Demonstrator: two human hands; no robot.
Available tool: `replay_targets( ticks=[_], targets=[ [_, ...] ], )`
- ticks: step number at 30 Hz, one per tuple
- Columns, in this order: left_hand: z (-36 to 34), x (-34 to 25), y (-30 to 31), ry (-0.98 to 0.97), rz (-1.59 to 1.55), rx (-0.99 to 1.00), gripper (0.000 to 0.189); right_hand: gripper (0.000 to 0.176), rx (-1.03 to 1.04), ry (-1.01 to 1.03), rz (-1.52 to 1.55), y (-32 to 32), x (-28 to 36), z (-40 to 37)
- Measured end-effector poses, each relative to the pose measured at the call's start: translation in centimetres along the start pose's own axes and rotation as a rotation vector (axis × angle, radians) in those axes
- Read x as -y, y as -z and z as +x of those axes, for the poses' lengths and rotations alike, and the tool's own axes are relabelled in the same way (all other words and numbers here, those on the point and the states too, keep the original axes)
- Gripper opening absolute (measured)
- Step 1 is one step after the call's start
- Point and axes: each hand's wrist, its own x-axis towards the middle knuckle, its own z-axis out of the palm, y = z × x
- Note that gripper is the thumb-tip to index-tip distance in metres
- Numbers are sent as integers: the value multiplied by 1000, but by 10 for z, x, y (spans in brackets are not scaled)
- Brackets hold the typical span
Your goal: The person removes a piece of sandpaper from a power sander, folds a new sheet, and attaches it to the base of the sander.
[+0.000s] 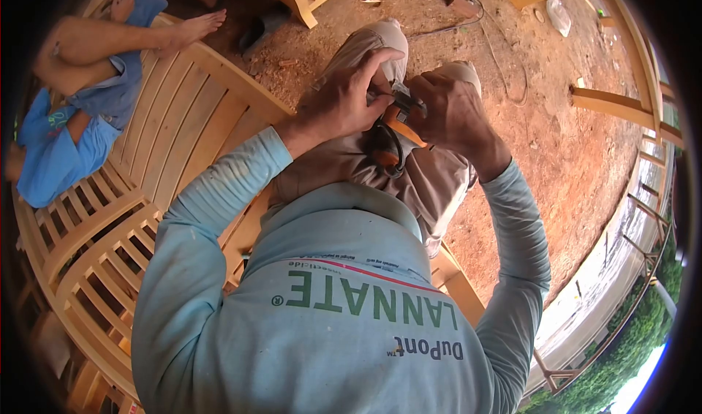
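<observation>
An orange-and-black corded power tool [401,127] rests in my lap, with a grey metal part at its upper end. My left hand [347,96] comes in from the left, thumb and forefinger curled around the metal end. On the other side, my right hand [452,111] is closed with its fingertips at the same metal end. A black cable [398,167] loops under the tool over my trousers [351,158]. The fingers partly hide the metal end, so I cannot make out its exact kind.
To the left is a slatted wooden bench [172,114], where another person in blue [69,140] sits with a bare foot stretched out. Wooden furniture frames [621,103] stand at the right. A thin cord [504,78] and a plastic bag [559,16] lie on the dirt floor [556,158].
</observation>
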Motion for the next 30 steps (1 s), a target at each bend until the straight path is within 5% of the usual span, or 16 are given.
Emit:
replay_targets(
  ticks=[26, 30],
  targets=[
    [-4, 9, -8, 40, -28, -14, 60, 18, -51, -8, 270, -4, -10, -9],
    [-2, 9, -6, 32, -25, -11, 62, 20, 11, -14, 82, 2, -4, -9]
  ],
)
